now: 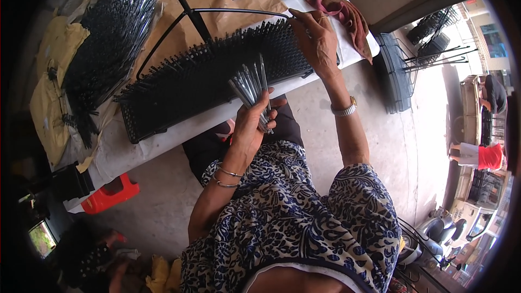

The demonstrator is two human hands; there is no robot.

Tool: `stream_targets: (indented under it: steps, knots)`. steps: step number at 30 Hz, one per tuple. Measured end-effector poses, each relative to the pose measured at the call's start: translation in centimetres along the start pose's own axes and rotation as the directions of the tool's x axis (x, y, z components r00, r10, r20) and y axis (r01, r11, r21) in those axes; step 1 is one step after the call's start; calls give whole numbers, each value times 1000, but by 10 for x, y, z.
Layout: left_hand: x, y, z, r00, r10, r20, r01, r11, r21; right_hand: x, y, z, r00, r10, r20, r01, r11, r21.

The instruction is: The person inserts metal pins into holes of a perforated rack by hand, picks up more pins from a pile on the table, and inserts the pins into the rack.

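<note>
A bundle of thin, shiny dark rods (249, 86) fans upward from my left hand (252, 122), whose fingers are wrapped round its lower part. Below and ahead lies a long black perforated block (190, 88), with many short pegs standing in rows along its far side. Over the block's right end, my right hand (317, 38) is closed, thumb and fingertips together near the black curved wire (239, 10). What the right fingertips hold, if anything, is too small to tell.
A big heap of black rods (116, 30) lies on brown paper at the left. A reddish cloth (347, 19) sits at the table's right end. A black pole (187, 5) rises behind the block. A red stool (111, 194) stands below; stacked racks (395, 73) stand right.
</note>
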State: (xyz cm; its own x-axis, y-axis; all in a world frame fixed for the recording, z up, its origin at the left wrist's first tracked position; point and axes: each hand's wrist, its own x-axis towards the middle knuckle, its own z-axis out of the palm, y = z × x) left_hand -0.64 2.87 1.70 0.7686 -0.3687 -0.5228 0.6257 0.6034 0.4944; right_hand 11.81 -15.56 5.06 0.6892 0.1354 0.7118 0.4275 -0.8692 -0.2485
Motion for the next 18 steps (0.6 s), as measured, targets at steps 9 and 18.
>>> stream_targets:
  steps: [9, 18]
  knots:
    - [-4, -5, 11, 997, 69, -18, -67, 995, 75, -27, -25, -18, 598, 127, 791, -784, 296, 545]
    - [-9, 3, 23, 995, 39, -95, -25, 988, 153, -25, -33, -29, 617, 228, 753, -782, 284, 555]
